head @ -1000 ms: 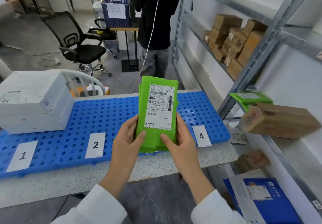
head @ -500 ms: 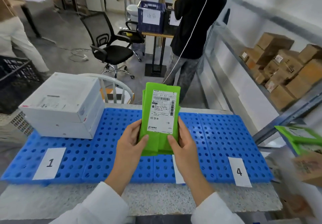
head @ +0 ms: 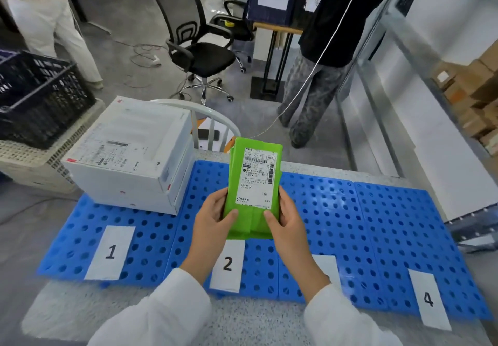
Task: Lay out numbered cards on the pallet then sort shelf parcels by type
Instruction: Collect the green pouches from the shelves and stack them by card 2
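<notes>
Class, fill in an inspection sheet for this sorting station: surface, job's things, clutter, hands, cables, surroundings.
Surface: blue pallet on a speckled counter.
Job's things: card 1, card 2 and card 4 lie along the pallet's near edge; another card is partly hidden by the right forearm; green parcel held above card 2; white boxes stacked behind card 1.
Clutter: dark crate on a pale crate, left of the counter.
Hands: left hand and right hand both grip the green parcel's lower part.
Cables: white cable hangs before a person in black; floor cords.
Surroundings: office chair; cardboard boxes shelved at right.
</notes>
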Demonstrator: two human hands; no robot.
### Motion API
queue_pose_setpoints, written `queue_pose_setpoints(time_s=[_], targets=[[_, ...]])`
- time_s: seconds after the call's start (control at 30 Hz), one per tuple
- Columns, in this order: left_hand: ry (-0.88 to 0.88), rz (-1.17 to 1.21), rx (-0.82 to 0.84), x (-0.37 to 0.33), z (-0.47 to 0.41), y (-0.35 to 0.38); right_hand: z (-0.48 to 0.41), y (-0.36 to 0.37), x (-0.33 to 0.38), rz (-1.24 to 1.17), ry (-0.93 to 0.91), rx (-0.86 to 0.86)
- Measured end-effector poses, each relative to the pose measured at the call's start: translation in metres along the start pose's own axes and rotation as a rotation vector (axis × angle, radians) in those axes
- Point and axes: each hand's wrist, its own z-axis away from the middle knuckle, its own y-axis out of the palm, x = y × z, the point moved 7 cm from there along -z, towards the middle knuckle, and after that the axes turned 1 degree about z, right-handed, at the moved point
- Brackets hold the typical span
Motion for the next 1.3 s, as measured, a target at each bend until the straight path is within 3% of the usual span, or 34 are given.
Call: queue_pose_setpoints(time_s=[0.57, 1.0, 1.1, 1.3], targets=[[-0.232, -0.145, 0.046, 0.088, -0.124, -0.036, -0.104, 0.063, -0.077, 0.043, 0.245, -0.035], [-0.262, -0.228, -0.022, 0.116, -0.156, -0.066, -0.136, 0.1, -0.11, 0.046, 0.314, 0.066], [-0.272, -0.322, 0.001, 0.119, -0.159, -0.068, -0.135, 0.103, -0.11, 0.155, 0.321, 0.092], [-0.188, -0.648, 0.043, 0.085, -0.163, -0.049, -0.13, 0.096, -0.075, 0.611, 0.215, 0.256]])
